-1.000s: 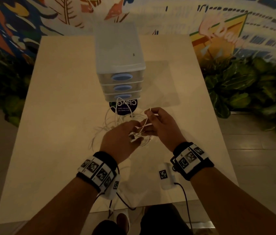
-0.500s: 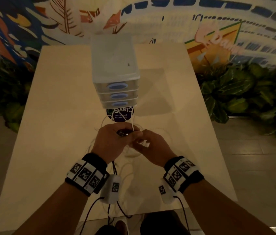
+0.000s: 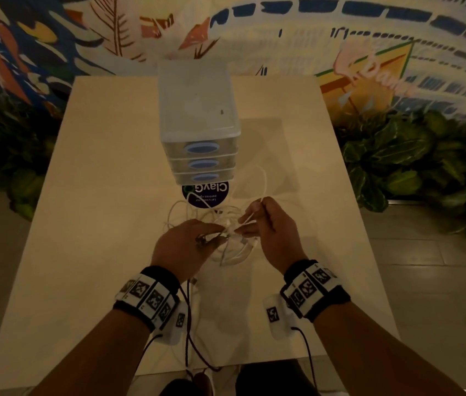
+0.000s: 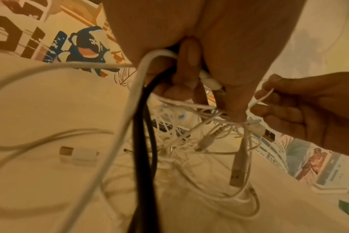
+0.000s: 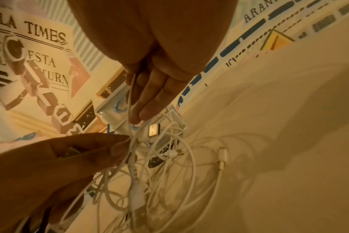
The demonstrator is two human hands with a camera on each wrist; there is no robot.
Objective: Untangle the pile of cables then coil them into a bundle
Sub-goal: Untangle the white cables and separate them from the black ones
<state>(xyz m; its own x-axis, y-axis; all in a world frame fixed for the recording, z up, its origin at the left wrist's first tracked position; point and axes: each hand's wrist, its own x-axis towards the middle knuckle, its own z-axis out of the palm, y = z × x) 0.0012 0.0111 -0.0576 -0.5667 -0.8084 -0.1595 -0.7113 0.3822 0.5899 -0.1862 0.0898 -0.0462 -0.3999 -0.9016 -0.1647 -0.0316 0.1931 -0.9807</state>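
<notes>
A tangle of thin white cables (image 3: 227, 248) lies on the table just in front of me, its loops reaching toward the drawers. My left hand (image 3: 211, 235) grips a bunch of them from above; in the left wrist view a thick white cable (image 4: 130, 100), a black cable (image 4: 143, 141) and a connector pass through its curled fingers. Close on the right, my right hand (image 3: 246, 224) pinches one thin white cable (image 5: 130, 94), drawn taut between the two hands. USB plugs (image 4: 237, 175) dangle from the bunch. A loose plug (image 5: 222, 156) rests on the table.
A translucent three-drawer box (image 3: 197, 124) with blue handles stands mid-table just behind the cables, with a dark round sticker (image 3: 206, 192) at its foot. The beige table (image 3: 97, 195) stretches out on both sides. Leafy plants (image 3: 426, 172) flank it, and a painted wall rises behind.
Both hands were pressed together over the tangle; now the right hand has drawn a white strand up and to the right, and a loop stands beside the drawers. The left hand keeps its grip.
</notes>
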